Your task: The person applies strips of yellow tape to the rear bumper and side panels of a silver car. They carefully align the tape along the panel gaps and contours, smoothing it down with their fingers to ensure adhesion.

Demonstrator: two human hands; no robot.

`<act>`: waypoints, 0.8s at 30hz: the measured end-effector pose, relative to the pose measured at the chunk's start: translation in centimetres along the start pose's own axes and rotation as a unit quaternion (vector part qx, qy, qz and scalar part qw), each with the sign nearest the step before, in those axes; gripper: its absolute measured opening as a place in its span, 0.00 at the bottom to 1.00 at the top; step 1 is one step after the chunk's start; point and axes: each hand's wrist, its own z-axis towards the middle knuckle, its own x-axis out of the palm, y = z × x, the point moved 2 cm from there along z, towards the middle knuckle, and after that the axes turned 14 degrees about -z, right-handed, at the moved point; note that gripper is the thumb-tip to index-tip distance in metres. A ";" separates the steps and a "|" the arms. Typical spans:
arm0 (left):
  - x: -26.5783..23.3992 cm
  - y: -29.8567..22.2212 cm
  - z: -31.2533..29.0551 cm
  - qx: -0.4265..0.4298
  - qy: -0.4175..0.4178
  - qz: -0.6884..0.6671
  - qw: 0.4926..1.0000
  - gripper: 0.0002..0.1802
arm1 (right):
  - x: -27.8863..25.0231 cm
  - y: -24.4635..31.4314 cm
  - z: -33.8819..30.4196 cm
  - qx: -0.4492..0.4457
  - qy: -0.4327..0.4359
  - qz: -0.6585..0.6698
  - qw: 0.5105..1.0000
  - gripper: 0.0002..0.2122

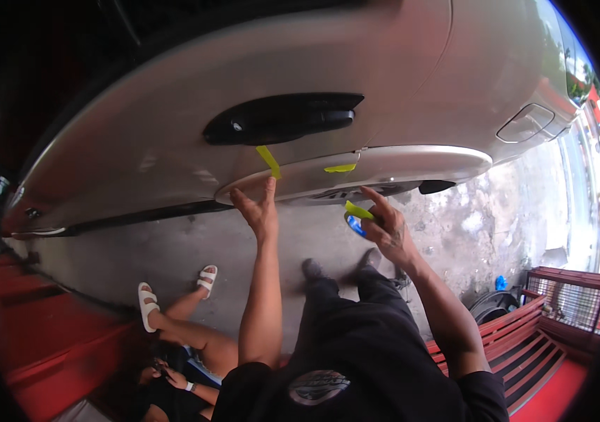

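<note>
A silver-beige car body [398, 77] stretches across in front of me, with a black door handle [282, 119] on it. Below the handle runs a curved wheel arch trim [419, 160] above the wheel [349, 193]. One strip of yellow tape [267, 160] crosses from the panel onto the trim; a shorter yellow strip [340, 168] sticks to the trim's upper edge. My left hand [261, 212] is at the trim, fingers spread, a fingertip by the first strip's lower end. Held away from the car, my right hand [389, 231] grips a roll of yellow tape [357, 211] with a blue core, its index finger extended.
A person in white sandals [149, 307] sits at my lower left, holding a dark object. Behind me on the right are a red slatted bench [521, 355] and a round black item [494, 305]. Grey concrete floor [187, 243] lies beneath the car.
</note>
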 end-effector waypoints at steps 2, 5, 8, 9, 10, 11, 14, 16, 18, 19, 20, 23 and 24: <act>-0.4 -1.9 -0.8 0.035 -0.009 0.045 0.998 0.63 | 0.7 -1.8 -0.7 -0.014 -0.016 0.046 0.999 0.32; -0.5 -6.4 -2.9 0.176 -0.016 0.101 0.979 0.48 | 0.7 -2.5 -1.8 -0.014 -0.031 0.129 0.991 0.33; 0.7 -14.0 -5.4 0.369 0.031 0.115 0.922 0.26 | 0.6 -3.1 -2.8 -0.011 -0.036 0.176 0.984 0.33; 1.2 -16.2 -5.7 0.404 0.052 0.121 0.905 0.24 | 0.5 -3.1 -3.1 -0.019 -0.036 0.189 0.981 0.33; 1.8 -18.1 -5.8 0.438 0.074 0.126 0.887 0.23 | 0.3 -3.0 -3.4 -0.019 -0.035 0.203 0.978 0.32; 2.6 -19.2 -5.8 0.470 0.099 0.127 0.868 0.21 | 0.3 -3.4 -3.8 -0.024 -0.036 0.214 0.976 0.32; 5.0 -21.7 -4.8 0.485 0.153 0.191 0.839 0.19 | 0.2 -4.0 -4.8 -0.022 -0.040 0.241 0.969 0.30; 5.7 -22.9 -4.4 0.484 0.160 0.219 0.832 0.20 | 0.7 -4.9 -5.8 -0.011 -0.032 0.244 0.969 0.29; 6.4 -23.4 -4.2 0.470 0.168 0.247 0.831 0.21 | 1.4 -6.3 -6.9 0.022 -0.016 0.221 0.975 0.27; 6.7 -24.0 -4.1 0.469 0.169 0.279 0.821 0.22 | 2.0 -7.4 -7.4 0.026 -0.016 0.223 0.974 0.27; 6.8 -24.3 -4.0 0.468 0.168 0.283 0.820 0.22 | 2.9 -8.9 -7.8 0.029 -0.011 0.222 0.975 0.27; 7.3 -24.7 -4.2 0.433 0.170 0.299 0.833 0.23 | 3.6 -11.7 -9.7 0.065 0.024 0.207 0.976 0.27; 7.5 -24.9 -4.4 0.416 0.170 0.306 0.839 0.23 | 3.6 -12.5 -10.3 0.081 0.042 0.209 0.974 0.27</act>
